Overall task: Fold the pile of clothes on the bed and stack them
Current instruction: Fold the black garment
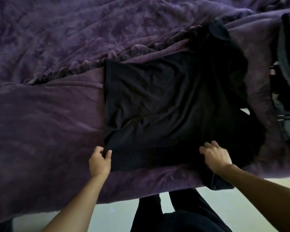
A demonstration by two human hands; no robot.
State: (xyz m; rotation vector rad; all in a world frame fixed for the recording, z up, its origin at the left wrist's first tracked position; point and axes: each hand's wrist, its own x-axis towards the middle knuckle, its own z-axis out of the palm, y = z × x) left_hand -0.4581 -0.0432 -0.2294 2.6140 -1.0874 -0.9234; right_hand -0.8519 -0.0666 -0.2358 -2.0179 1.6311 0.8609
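A black shirt lies spread flat on the purple bed cover, its near edge close to the bed's front edge. My left hand pinches the shirt's near left corner between thumb and fingers. On the near right part of the shirt rests my right hand, fingers curled into the cloth; it is slightly blurred. A sleeve or flap of the shirt hangs over the bed edge under my right forearm. More dark clothes lie bunched beyond the shirt's far right corner.
A heap of grey, black and pale clothes lies at the right edge of the bed. The rumpled purple cover fills the left and far side. Pale floor and my dark-trousered legs show below the bed edge.
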